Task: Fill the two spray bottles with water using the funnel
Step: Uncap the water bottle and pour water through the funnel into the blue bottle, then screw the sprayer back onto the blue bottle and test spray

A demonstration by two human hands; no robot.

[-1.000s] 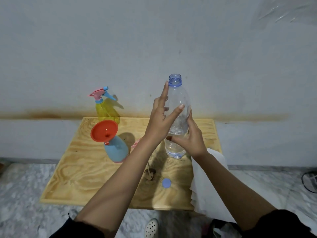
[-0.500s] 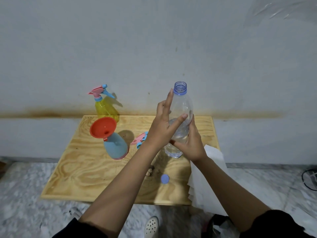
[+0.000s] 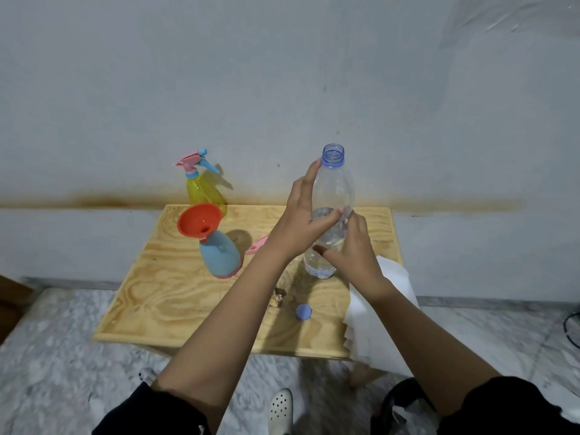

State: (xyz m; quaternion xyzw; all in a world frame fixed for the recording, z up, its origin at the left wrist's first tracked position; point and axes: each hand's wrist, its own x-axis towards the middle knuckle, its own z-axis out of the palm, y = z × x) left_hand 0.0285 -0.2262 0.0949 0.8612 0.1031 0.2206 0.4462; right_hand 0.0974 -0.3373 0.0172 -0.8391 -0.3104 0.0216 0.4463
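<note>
An uncapped clear water bottle (image 3: 337, 186) with some water in its lower part stands upright on the wooden table (image 3: 175, 296). My right hand (image 3: 351, 249) grips its lower body. My left hand (image 3: 301, 215) rests flat against its left side, fingers straight, thumb across the front. A blue spray bottle (image 3: 219, 255) without its head carries an orange funnel (image 3: 197, 219) tilted in its neck. Behind it, a yellow spray bottle (image 3: 204, 191) with a pink and blue trigger head stands by the wall. A loose pink trigger head (image 3: 259, 244) peeks out behind my left wrist.
The blue bottle cap (image 3: 303, 312) lies near the table's front edge. White paper sheets (image 3: 379, 315) hang over the right front corner. A white shoe (image 3: 281, 411) and a dark bag (image 3: 405, 406) are on the marble floor below. The wall is close behind the table.
The water bottle has come down from a raised position to stand on the table, with both hands still on it. The view has shifted slightly.
</note>
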